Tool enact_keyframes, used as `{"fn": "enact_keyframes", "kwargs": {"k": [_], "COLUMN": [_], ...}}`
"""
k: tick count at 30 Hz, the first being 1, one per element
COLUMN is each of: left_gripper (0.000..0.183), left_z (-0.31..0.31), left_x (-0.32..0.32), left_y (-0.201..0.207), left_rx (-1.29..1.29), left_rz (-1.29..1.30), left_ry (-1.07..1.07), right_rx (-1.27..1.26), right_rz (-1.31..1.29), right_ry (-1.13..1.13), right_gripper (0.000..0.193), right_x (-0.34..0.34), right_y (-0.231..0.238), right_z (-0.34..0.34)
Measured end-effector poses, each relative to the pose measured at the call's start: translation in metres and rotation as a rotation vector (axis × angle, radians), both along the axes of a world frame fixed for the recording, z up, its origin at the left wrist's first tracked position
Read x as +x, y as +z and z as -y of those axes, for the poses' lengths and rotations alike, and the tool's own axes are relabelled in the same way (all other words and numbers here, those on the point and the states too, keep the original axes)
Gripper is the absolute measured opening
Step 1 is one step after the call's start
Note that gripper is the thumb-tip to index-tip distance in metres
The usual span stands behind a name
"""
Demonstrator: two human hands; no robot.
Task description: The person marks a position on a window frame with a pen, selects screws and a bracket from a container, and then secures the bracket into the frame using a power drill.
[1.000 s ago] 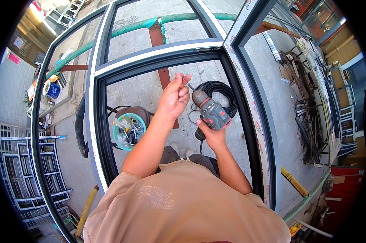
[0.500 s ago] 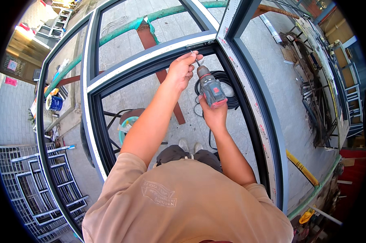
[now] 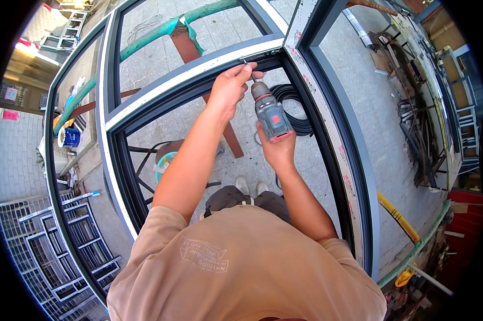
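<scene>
My right hand (image 3: 280, 150) is wrapped round the grip of a grey and red cordless drill (image 3: 273, 115), whose chuck points away from me toward the frame's far rail. Ahead of the chuck, my left hand (image 3: 232, 88) pinches its thumb and fingers close to the bit; a thin dark tip shows above them, and I cannot tell whether it is bit or screw. Both hands are over the opening of a dark grey window frame (image 3: 166, 91), just short of its far right corner. A dark metal fitting (image 3: 271, 53) lies along the rail there.
An upright frame section (image 3: 337, 139) runs along my right. Under the frame stand a green-wrapped pole (image 3: 145, 47), a brown steel bar (image 3: 187, 47), a coil of black hose (image 3: 300, 125) and a turquoise bucket (image 3: 160, 170). Stacked metal frames (image 3: 65, 251) lie at left; scrap (image 3: 412, 117) lies at right.
Both hands and the drill have shifted slightly left together. The drill is a little more upright in view, and the whole scene has slid left with my head.
</scene>
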State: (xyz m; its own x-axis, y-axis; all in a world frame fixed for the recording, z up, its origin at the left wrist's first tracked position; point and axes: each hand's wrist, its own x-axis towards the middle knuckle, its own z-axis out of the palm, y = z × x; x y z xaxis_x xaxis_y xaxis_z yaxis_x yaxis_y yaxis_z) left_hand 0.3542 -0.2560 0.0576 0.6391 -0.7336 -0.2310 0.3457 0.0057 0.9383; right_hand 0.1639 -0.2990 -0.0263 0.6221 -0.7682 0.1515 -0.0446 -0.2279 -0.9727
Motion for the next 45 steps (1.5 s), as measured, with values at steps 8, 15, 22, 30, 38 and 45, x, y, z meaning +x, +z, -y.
{"fn": "enact_keyframes", "kwargs": {"k": [8, 15, 22, 30, 38, 45], "left_gripper": [0.033, 0.061, 0.065, 0.076, 0.079, 0.077], "left_z": [-0.05, -0.008, 0.0, -0.001, 0.0, -0.002], "left_x": [0.028, 0.125, 0.121, 0.129, 0.123, 0.125], "left_y": [0.07, 0.057, 0.047, 0.04, 0.041, 0.042], "left_rx": [0.425, 0.808, 0.789, 0.854, 0.819, 0.855], "left_rz": [1.101, 1.364, 1.337, 1.317, 1.323, 1.32], "left_ry": [0.247, -0.166, -0.265, -0.29, -0.275, -0.287], "right_rx": [-0.163, -0.218, -0.149, -0.201, -0.238, -0.346], "right_rz": [0.04, 0.062, 0.047, 0.065, 0.05, 0.024], "right_ry": [-0.063, -0.061, -0.027, -0.037, -0.068, -0.094], "right_gripper": [0.027, 0.031, 0.032, 0.035, 0.033, 0.035], "right_x": [-0.003, 0.0, -0.003, -0.003, -0.006, -0.006], "right_y": [0.002, -0.003, 0.005, 0.001, 0.0, 0.001], "right_z": [0.003, 0.001, 0.002, 0.002, 0.008, 0.009]}}
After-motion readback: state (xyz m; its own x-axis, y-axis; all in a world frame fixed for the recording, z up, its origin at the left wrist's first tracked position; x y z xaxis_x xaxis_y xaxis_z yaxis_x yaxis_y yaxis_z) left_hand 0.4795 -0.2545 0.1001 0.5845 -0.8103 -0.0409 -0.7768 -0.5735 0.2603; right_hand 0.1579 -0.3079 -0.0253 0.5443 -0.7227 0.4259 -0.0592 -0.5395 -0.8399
